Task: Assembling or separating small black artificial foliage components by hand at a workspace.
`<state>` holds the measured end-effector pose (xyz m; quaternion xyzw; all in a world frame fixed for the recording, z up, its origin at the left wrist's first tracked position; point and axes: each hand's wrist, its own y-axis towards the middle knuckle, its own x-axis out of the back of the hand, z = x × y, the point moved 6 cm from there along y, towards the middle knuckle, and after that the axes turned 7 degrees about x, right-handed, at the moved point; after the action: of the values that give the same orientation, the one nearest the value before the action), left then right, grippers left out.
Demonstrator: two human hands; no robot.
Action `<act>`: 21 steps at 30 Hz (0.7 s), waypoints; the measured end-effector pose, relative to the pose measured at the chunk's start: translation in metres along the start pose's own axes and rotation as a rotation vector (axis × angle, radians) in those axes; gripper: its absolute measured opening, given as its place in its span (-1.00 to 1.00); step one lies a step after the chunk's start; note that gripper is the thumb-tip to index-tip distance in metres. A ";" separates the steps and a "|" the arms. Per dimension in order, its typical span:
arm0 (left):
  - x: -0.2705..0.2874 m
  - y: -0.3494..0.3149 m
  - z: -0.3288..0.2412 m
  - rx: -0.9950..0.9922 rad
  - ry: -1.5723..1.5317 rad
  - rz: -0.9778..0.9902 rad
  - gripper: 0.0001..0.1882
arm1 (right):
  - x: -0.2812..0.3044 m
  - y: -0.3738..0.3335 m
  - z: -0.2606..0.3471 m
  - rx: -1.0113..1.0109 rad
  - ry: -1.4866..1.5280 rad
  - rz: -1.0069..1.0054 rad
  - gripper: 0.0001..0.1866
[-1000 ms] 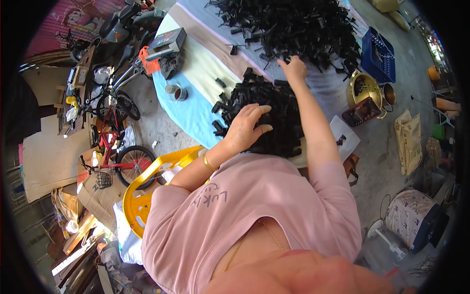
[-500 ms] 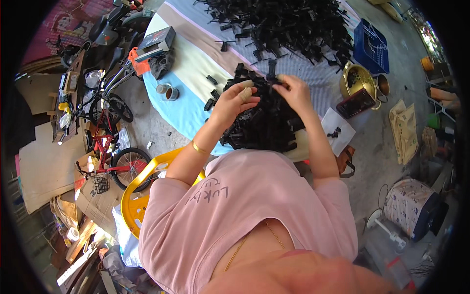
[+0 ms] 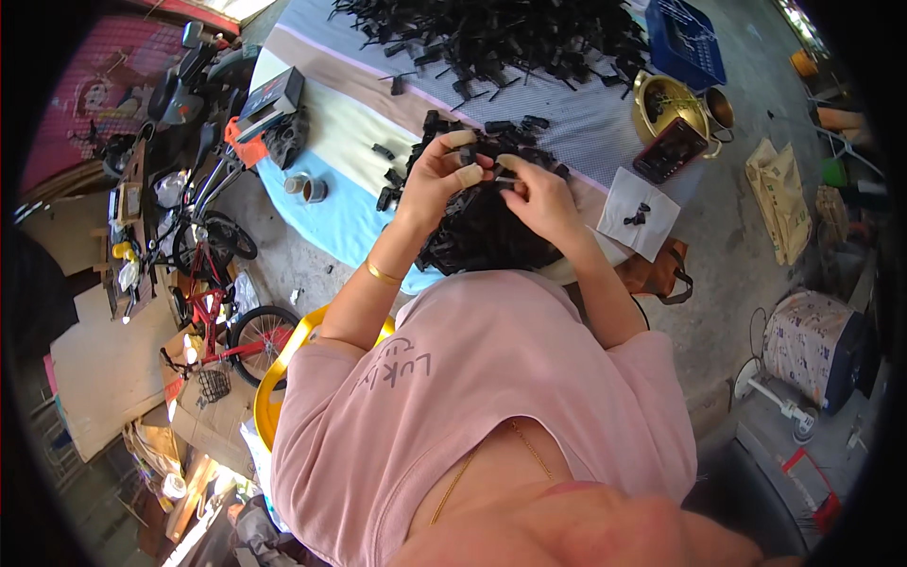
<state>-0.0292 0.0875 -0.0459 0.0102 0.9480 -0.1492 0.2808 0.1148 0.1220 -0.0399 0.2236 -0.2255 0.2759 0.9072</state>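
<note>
Both hands meet above a heap of small black plastic parts (image 3: pixel 491 231) close to my body. My left hand (image 3: pixel 436 184), with pale coverings on its fingers, pinches a small black plastic part (image 3: pixel 468 154) between thumb and fingertips. Close beside it, my right hand (image 3: pixel 543 200) has its thumb and forefinger closed near that part. A thin strip shows at its fingertips, too small to name. Farther away on the striped cloth (image 3: pixel 364 118) lies a larger pile of black parts (image 3: pixel 501 38), several with thin stems.
Right of the heap are a white sheet (image 3: pixel 619 231) with a few black pieces, a phone (image 3: pixel 671 151), a brass-coloured pot (image 3: pixel 645 109) and a blue basket (image 3: pixel 685 42). At left stand a box (image 3: pixel 271 102), a small cup (image 3: pixel 313 191) and a red bicycle (image 3: pixel 213 326).
My right hand has come down and left from the heap's far side to meet my left hand. The left hand now pinches a black part. The whole view has shifted slightly.
</note>
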 end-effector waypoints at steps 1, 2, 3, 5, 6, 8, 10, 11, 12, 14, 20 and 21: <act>0.000 -0.004 -0.005 -0.036 0.170 -0.126 -0.49 | 0.001 0.000 -0.002 -0.033 -0.024 -0.010 -0.53; -0.001 -0.006 -0.007 -0.108 0.280 -0.152 -0.45 | 0.003 -0.001 -0.003 -0.030 0.055 -0.081 -0.53; -0.005 -0.011 -0.010 -0.146 0.409 -0.199 -0.41 | 0.004 -0.001 -0.002 -0.030 0.135 -0.150 -0.54; -0.005 -0.015 -0.007 -0.169 0.512 -0.262 -0.40 | 0.006 0.002 0.002 -0.055 0.160 -0.120 -0.63; -0.008 -0.017 -0.010 -0.219 0.545 -0.291 -0.42 | 0.002 0.003 0.000 -0.005 0.267 -0.145 -0.70; -0.011 -0.023 -0.013 -0.197 0.596 -0.308 -0.42 | -0.001 0.006 0.005 0.047 0.381 -0.160 -0.76; -0.008 -0.024 -0.010 -0.171 0.603 -0.303 -0.48 | -0.005 0.008 0.012 -0.141 0.566 -0.025 -0.89; -0.008 -0.026 -0.011 -0.172 0.602 -0.308 -0.48 | -0.007 0.008 0.014 -0.139 0.567 -0.019 -0.89; -0.012 -0.027 -0.015 -0.191 0.638 -0.297 -0.52 | -0.009 0.008 0.016 -0.132 0.599 -0.018 -0.89; -0.014 -0.030 -0.019 -0.212 0.672 -0.291 -0.56 | -0.010 0.008 0.021 -0.123 0.633 -0.010 -0.89; -0.018 -0.035 -0.020 -0.271 0.570 -0.242 -0.65 | -0.004 0.003 0.030 -0.114 0.539 -0.089 -0.89; -0.014 -0.034 -0.017 -0.258 0.542 -0.235 -0.66 | 0.000 0.003 0.034 -0.055 0.480 -0.134 -0.89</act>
<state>-0.0295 0.0606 -0.0153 -0.0955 0.9941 -0.0512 -0.0023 0.1029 0.1062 -0.0117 0.1413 0.0042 0.2541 0.9568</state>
